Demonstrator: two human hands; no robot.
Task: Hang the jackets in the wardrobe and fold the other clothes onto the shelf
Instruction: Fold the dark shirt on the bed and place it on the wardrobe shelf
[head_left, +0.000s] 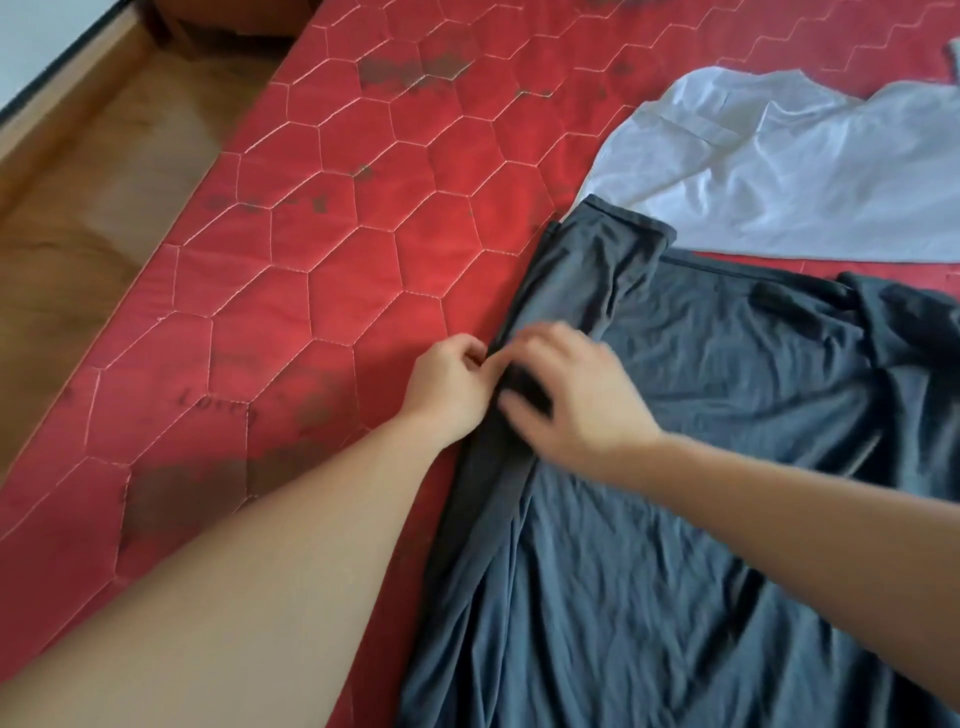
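A dark grey T-shirt (701, 467) lies spread on the red quilted mattress (322, 260), with one sleeve folded in along its left side. My left hand (447, 389) pinches the shirt's left edge at the fold. My right hand (576, 395) lies on the same fold just to the right, its fingers bent over the cloth and blurred by motion. A light grey garment (789, 171) lies flat beyond the dark shirt, toward the far right of the mattress.
The mattress has dark stains and its left edge runs diagonally beside a wooden floor (93, 197). A white wall base (31, 52) shows at the top left. Bare mattress stretches left of the shirt.
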